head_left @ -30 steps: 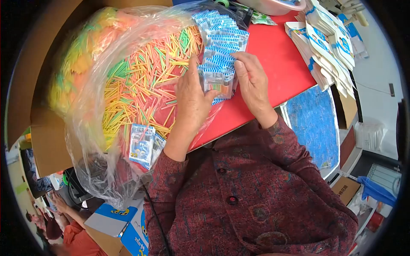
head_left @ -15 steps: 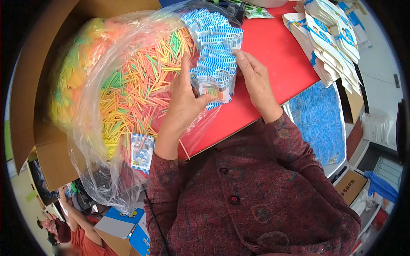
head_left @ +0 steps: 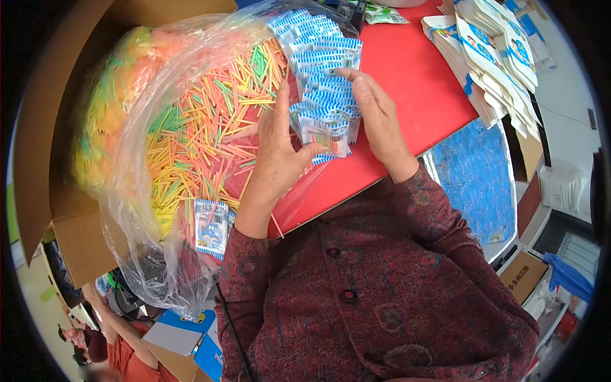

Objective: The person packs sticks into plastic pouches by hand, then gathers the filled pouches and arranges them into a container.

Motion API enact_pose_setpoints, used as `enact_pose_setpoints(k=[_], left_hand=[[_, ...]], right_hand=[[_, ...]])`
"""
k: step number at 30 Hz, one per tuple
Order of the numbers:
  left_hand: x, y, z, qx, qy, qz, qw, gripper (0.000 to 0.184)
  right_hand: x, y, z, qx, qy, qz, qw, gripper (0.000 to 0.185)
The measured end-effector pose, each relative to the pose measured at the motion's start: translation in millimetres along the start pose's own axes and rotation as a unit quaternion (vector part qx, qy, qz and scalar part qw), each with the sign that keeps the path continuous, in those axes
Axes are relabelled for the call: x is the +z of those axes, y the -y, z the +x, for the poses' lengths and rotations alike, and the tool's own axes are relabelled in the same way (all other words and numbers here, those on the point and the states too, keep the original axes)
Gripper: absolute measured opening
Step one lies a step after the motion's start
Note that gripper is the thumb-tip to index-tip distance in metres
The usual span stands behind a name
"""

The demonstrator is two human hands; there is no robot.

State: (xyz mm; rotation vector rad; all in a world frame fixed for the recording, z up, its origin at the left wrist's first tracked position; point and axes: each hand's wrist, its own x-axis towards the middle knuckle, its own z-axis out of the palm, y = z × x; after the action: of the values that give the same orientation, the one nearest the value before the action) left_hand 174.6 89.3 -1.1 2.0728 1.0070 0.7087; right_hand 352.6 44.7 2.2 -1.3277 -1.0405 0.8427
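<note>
Small clear packets with blue-and-white striped edges (head_left: 328, 95) lie overlapped in a long row on the red tabletop. My left hand (head_left: 273, 159) is at the row's near left side, fingers stretched out and thumb spread onto the nearest packet. Coloured sticks show through that packet's film. On the right side, my right hand (head_left: 379, 121) touches the row with its fingertips, fingers apart; part of them is hidden by the hand. One loose packet (head_left: 211, 226) lies left of my left wrist, against a large clear plastic bag (head_left: 137, 254) full of pink, yellow and green sticks (head_left: 210, 127).
A cardboard box (head_left: 83, 245) surrounds the bag at left. Flat printed cartons (head_left: 493, 57) are piled at the back right. A blue mesh-like surface (head_left: 474, 181) sits beyond the red table's (head_left: 407, 57) right edge. Another person's arm (head_left: 121, 325) shows at lower left.
My right fingertips have moved slightly left over the packets. My left hand and the near packets have shifted a little to the right.
</note>
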Motion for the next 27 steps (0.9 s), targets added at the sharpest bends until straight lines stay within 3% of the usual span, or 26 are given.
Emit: enact_pose_setpoints(k=[4, 7, 8, 11, 13, 16, 19, 24, 27], left_hand=[[3.6, 2.8, -0.6, 0.029, -0.014, -0.037, 0.999, 0.112], [6.2, 6.0, -3.3, 0.042, -0.025, -0.093, 0.994, 0.111], [6.9, 7.7, -3.9, 0.04, -0.027, -0.13, 0.99, 0.111], [10.4, 13.8, -4.1, 0.049, -0.01, -0.175, 0.983, 0.109], [12.3, 16.1, -3.8, 0.07, 0.019, -0.185, 0.98, 0.103], [13.9, 13.1, -6.6, 0.089, 0.011, -0.106, 0.99, 0.096], [14.6, 10.2, -5.7, 0.087, 0.017, -0.08, 0.993, 0.089], [12.5, 2.0, -2.4, 0.065, 0.023, -0.096, 0.993, 0.086], [13.8, -1.5, -4.9, 0.072, 0.015, -0.072, 0.995, 0.091]], right_hand=[[-3.9, 3.8, -0.1, -0.002, 0.039, 0.016, 0.999, 0.046], [-6.0, 6.3, -5.0, -0.135, 0.064, -0.066, 0.987, 0.05], [-4.9, 6.6, -8.3, -0.131, 0.063, -0.069, 0.987, 0.05], [-2.0, 7.6, -19.7, -0.028, 0.118, 0.105, 0.987, 0.053], [-0.4, 6.3, -21.5, 0.001, 0.111, 0.118, 0.987, 0.054], [0.5, 0.6, -22.3, 0.055, 0.105, 0.153, 0.981, 0.055], [-4.4, -5.9, -27.5, 0.106, -0.021, 0.162, 0.981, 0.06], [-10.3, -13.7, -52.0, -0.003, 0.066, 0.283, 0.957, 0.064], [-9.8, 0.4, -50.5, -0.018, 0.127, -0.021, 0.992, 0.081]])
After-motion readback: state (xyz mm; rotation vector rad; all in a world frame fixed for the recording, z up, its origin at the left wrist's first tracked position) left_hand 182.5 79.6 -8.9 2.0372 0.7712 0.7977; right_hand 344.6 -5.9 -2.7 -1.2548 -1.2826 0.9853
